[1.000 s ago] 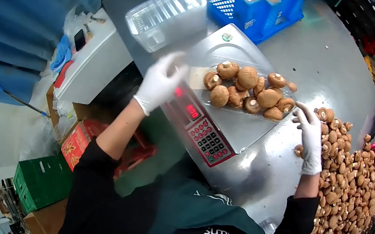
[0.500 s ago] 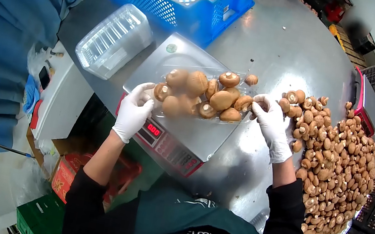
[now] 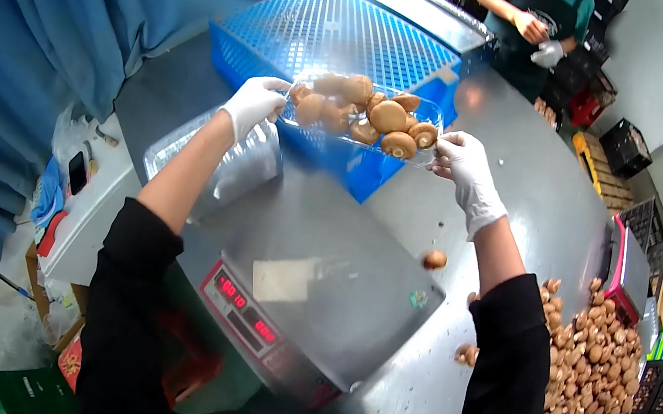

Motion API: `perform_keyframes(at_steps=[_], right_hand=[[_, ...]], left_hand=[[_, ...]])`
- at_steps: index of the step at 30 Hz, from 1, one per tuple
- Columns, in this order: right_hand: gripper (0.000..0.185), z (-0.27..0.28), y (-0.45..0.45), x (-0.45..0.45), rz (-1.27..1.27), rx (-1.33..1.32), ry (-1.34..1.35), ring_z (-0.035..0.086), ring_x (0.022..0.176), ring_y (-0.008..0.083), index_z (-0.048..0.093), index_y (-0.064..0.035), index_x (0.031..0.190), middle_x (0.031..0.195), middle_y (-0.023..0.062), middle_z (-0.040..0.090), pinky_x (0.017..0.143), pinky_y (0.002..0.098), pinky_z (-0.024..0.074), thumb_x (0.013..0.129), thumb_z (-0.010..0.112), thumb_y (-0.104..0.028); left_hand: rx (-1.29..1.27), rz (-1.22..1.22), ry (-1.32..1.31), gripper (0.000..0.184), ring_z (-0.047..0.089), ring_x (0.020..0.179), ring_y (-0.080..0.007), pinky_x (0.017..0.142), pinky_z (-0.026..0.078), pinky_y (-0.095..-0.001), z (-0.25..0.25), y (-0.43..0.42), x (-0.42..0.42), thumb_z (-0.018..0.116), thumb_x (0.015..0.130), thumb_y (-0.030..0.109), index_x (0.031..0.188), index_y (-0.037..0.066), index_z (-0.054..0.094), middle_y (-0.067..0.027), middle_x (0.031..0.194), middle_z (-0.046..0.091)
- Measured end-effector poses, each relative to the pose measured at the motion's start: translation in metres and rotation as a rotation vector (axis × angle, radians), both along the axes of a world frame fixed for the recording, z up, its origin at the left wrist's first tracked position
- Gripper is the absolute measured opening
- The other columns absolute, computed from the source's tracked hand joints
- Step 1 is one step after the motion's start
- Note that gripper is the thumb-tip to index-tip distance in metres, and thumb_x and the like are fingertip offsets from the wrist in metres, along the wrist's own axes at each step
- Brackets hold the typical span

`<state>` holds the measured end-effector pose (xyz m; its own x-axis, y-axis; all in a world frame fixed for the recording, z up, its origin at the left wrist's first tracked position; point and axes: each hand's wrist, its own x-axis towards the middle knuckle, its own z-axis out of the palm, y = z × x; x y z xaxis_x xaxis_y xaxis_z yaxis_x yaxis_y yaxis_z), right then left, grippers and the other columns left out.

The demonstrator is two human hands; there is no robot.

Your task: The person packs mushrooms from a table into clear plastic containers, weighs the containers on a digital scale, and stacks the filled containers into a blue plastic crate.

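Between my two gloved hands hangs a clear plastic tray (image 3: 422,154) filled with several brown mushrooms (image 3: 388,117). My left hand (image 3: 255,107) pinches its left end, and my right hand (image 3: 465,177) grips the right end. The tray is raised in front of the blue plastic crate (image 3: 346,23), overlapping its near side in view; whether they touch I cannot tell. Below is the digital scale (image 3: 335,287), with red digits lit and a pale rectangular patch on its plate. Beneath my left forearm sits a stack of clear trays (image 3: 236,168).
A large heap of mushrooms (image 3: 594,377) covers the right of the metal table (image 3: 527,153). One loose mushroom (image 3: 434,260) lies beside the scale. Another scale (image 3: 628,259) stands at the far right. A co-worker (image 3: 536,30) stands beyond the table.
The tray of mushrooms has been lifted off the scale and carried forward to the crate by both hands. The view has tilted up, and a co-worker now shows at the back.
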<state>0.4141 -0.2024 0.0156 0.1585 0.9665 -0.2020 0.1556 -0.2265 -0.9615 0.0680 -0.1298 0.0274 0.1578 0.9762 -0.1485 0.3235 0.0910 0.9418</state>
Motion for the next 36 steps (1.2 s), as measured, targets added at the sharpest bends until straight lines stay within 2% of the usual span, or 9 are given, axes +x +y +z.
perform_keyframes(at_steps=[3,6,7,10,14,18,20,24,36], right_hand=[[0.012,-0.010,0.048,-0.008,-0.088,-0.013,0.066,0.068,0.066,0.0189,0.060,0.0002,0.097,0.082,0.0107,0.066,0.062,0.0280,0.0594,0.092,0.064,-0.010],[0.013,-0.010,0.075,-0.019,-0.153,-0.019,0.207,0.070,0.074,0.0248,0.059,0.0052,0.100,0.087,0.0164,0.064,0.066,0.0299,0.0621,0.090,0.064,-0.002],[0.015,-0.012,0.082,-0.022,-0.155,-0.015,0.283,0.071,0.077,0.0261,0.059,0.0065,0.102,0.090,0.0176,0.064,0.068,0.0303,0.0624,0.090,0.064,-0.001],[0.024,-0.014,0.094,-0.036,-0.160,0.012,0.486,0.070,0.091,0.0294,0.058,0.0104,0.110,0.103,0.0207,0.064,0.078,0.0302,0.0621,0.088,0.062,0.002],[0.032,-0.020,0.079,-0.043,-0.048,0.126,0.487,0.067,0.102,0.0263,0.056,0.0098,0.122,0.114,0.0190,0.064,0.089,0.0312,0.0570,0.093,0.058,-0.005],[0.039,-0.013,0.002,-0.028,0.080,0.171,0.217,0.066,0.107,0.0251,0.053,0.0045,0.130,0.122,0.0170,0.063,0.098,0.0356,0.0508,0.097,0.058,-0.016],[0.038,-0.015,-0.046,-0.010,0.082,0.118,0.162,0.065,0.108,0.0224,0.056,0.0008,0.130,0.119,0.0146,0.064,0.095,0.0341,0.0513,0.097,0.058,-0.019],[0.039,-0.019,-0.154,0.004,-0.103,0.077,0.178,0.067,0.101,0.0219,0.053,0.0023,0.133,0.115,0.0147,0.065,0.091,0.0330,0.0522,0.098,0.058,-0.014],[0.036,-0.049,-0.394,0.054,-0.527,-0.119,0.225,0.066,0.091,0.0170,0.055,0.0012,0.131,0.107,0.0090,0.066,0.082,0.0261,0.0507,0.098,0.056,-0.014]], left_hand=[[-0.061,0.088,-0.066,0.044,0.051,0.056,-0.0087,0.048,0.037,-0.0207,-0.004,0.055,0.002,0.054,0.084,-0.002,0.126,-0.007,0.061,-0.0042,0.079,0.060],[-0.043,0.165,-0.339,0.045,0.067,0.083,-0.0177,0.069,0.057,-0.0237,-0.007,0.089,0.004,0.052,0.089,-0.002,0.133,-0.009,0.052,-0.0154,0.104,0.065],[-0.032,0.176,-0.386,0.045,0.067,0.102,-0.0212,0.086,0.058,-0.0266,-0.005,0.090,0.005,0.053,0.093,0.002,0.136,-0.008,0.049,-0.0189,0.121,0.061],[0.149,0.263,-0.326,0.043,0.066,0.105,-0.0207,0.090,0.056,-0.0266,-0.009,0.091,0.006,0.055,0.096,0.007,0.136,-0.008,0.049,-0.0193,0.129,0.058],[0.304,0.196,-0.153,0.040,0.064,0.109,-0.0228,0.092,0.051,-0.0311,-0.013,0.039,-0.024,0.060,0.094,0.016,0.130,-0.003,0.057,-0.0160,0.125,0.063],[0.643,0.143,0.474,0.028,0.067,0.097,-0.0309,0.085,0.052,-0.0369,-0.037,-0.054,-0.076,0.071,0.087,0.020,0.110,0.004,0.068,-0.0189,0.105,0.066],[0.534,0.032,0.854,0.019,0.066,0.089,-0.0333,0.081,0.052,-0.0377,-0.049,-0.093,-0.103,0.073,0.084,0.018,0.096,0.003,0.071,-0.0166,0.095,0.067],[0.347,0.092,0.494,0.009,0.065,0.088,-0.0330,0.079,0.050,-0.0413,-0.052,-0.123,-0.110,0.070,0.083,0.012,0.085,0.003,0.071,-0.0150,0.085,0.066],[0.467,0.226,0.624,0.007,0.066,0.082,-0.0362,0.075,0.051,-0.0427,-0.068,-0.119,-0.105,0.064,0.085,0.006,0.083,0.000,0.066,-0.0185,0.084,0.066]])
